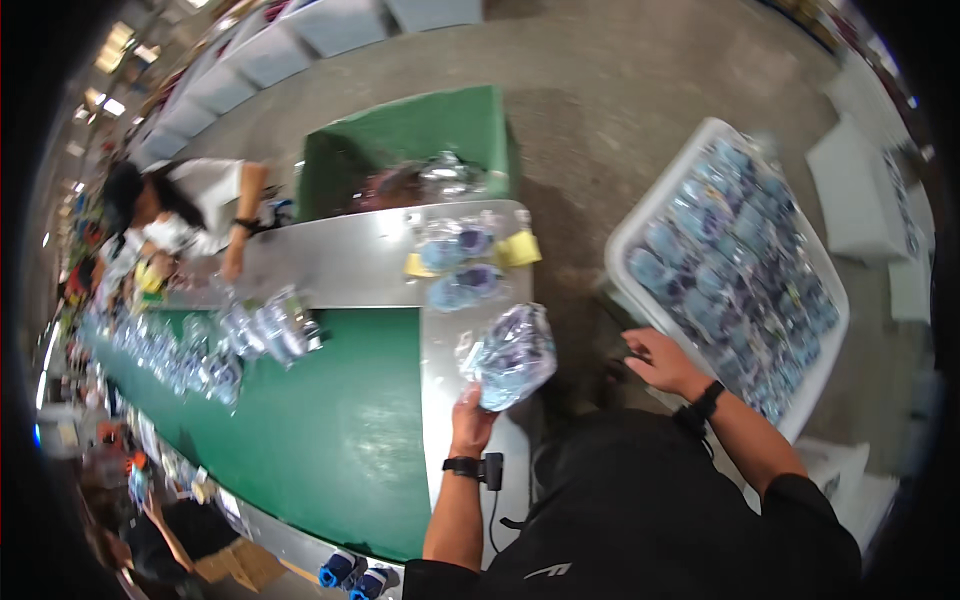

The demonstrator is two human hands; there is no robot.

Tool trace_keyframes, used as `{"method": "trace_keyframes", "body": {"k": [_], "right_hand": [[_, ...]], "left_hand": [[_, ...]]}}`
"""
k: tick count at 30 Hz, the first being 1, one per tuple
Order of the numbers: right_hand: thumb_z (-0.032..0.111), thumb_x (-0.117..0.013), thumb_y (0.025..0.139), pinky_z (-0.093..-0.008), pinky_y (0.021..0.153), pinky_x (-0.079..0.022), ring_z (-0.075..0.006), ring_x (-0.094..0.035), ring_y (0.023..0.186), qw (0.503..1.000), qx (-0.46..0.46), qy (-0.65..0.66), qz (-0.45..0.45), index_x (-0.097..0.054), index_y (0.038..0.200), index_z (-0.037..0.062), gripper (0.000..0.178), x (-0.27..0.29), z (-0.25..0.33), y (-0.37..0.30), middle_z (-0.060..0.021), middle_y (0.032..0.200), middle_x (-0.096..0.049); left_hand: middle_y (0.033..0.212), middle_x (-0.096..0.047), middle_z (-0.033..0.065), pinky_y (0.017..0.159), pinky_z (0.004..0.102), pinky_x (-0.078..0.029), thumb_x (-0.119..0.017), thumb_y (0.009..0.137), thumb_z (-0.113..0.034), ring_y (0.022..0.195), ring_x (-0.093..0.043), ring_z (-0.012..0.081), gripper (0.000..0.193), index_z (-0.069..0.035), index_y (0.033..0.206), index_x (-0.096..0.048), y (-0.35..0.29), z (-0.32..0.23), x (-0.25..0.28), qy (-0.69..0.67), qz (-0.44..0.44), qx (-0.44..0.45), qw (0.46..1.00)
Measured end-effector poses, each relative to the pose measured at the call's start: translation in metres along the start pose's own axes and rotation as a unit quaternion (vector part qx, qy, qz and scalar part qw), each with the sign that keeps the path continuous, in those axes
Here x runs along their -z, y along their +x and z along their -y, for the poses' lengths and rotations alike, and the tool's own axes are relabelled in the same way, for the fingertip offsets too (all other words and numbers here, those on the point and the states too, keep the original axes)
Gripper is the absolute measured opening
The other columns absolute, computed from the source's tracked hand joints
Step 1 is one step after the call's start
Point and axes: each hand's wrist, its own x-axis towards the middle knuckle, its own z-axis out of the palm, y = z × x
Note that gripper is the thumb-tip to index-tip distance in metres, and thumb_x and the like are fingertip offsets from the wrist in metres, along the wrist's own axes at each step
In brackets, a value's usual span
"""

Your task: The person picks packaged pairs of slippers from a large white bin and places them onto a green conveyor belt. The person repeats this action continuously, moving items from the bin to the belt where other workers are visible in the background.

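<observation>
My left hand (472, 420) is closed on the lower end of a clear plastic bag of blue-and-purple shoes (512, 360), raised over the metal edge of the table. Beyond it, two more pairs of bagged shoes (462, 288) lie on the metal corner, with yellow pieces beside them. Off to the right, my right hand (660, 362) hangs near the rim of a white bin (625, 285). Its fingers are loosely bent and apart, holding nothing. Many bagged shoes (730, 270) of the same colours fill the bin.
A green belt (350, 430) carries a row of bagged shoes (190, 360) at its far left. Across the table, a co-worker (200, 205) reaches over the metal. Behind stands a green box (430, 125) with plastic-wrapped things inside. Unbagged dark-blue shoes (355, 575) sit at the near edge.
</observation>
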Motion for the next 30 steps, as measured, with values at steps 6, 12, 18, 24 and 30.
{"method": "trace_keyframes", "body": {"k": [6,12,18,24,30], "right_hand": [[0.014,-0.072,0.089,-0.0354,0.084,-0.053,-0.0231,-0.063,0.096,0.997,0.035,0.054,-0.032,-0.059,0.129,0.0047,0.043,0.043,0.037,-0.016,-0.0104,0.109,-0.063],[0.019,-0.077,0.084,-0.0405,0.099,-0.048,-0.0324,-0.059,0.116,0.984,0.151,0.037,-0.087,-0.057,0.133,0.0067,0.054,0.104,0.044,-0.056,-0.0140,0.124,-0.061],[0.026,-0.084,0.072,-0.0469,0.110,-0.038,-0.0353,-0.052,0.128,0.953,0.294,-0.044,-0.055,-0.055,0.138,0.0122,0.072,0.144,0.005,-0.112,-0.0150,0.137,-0.053],[0.025,-0.083,0.064,-0.0453,0.096,-0.043,-0.0307,-0.058,0.112,0.953,0.232,-0.166,-0.105,-0.057,0.137,0.0149,0.078,0.159,-0.078,-0.146,-0.0120,0.120,-0.059],[0.018,-0.077,0.066,-0.0436,0.086,-0.044,-0.0285,-0.059,0.096,0.968,0.088,-0.126,-0.201,-0.062,0.127,0.0124,0.064,0.233,-0.144,-0.192,-0.0072,0.101,-0.057]], "left_hand": [[0.139,-0.058,0.0129,0.107,0.0457,-0.047,-0.065,0.097,-0.030,0.126,-0.059,0.0288,0.061,0.001,0.145,-0.044,-0.027,0.000,-0.058,0.010,0.094,0.025,0.995],[0.141,-0.055,0.0166,0.112,0.0448,-0.043,-0.069,0.093,-0.030,0.129,-0.056,0.0303,0.068,0.007,0.143,-0.042,-0.039,0.030,-0.141,0.034,0.155,0.018,0.987],[0.140,-0.055,0.0166,0.109,0.0470,-0.046,-0.063,0.097,-0.026,0.127,-0.057,0.0290,0.059,0.006,0.143,-0.043,-0.039,0.092,-0.253,0.137,0.145,0.091,0.976],[0.129,-0.063,0.0117,0.096,0.0429,-0.055,-0.062,0.100,-0.026,0.114,-0.064,0.0244,0.043,0.000,0.133,-0.054,-0.025,0.169,-0.320,0.228,0.045,0.166,0.958],[0.120,-0.067,0.0099,0.083,0.0359,-0.054,-0.061,0.102,-0.022,0.101,-0.065,0.0193,0.038,0.000,0.133,-0.057,-0.045,0.193,-0.343,0.264,0.072,0.138,0.952]]}}
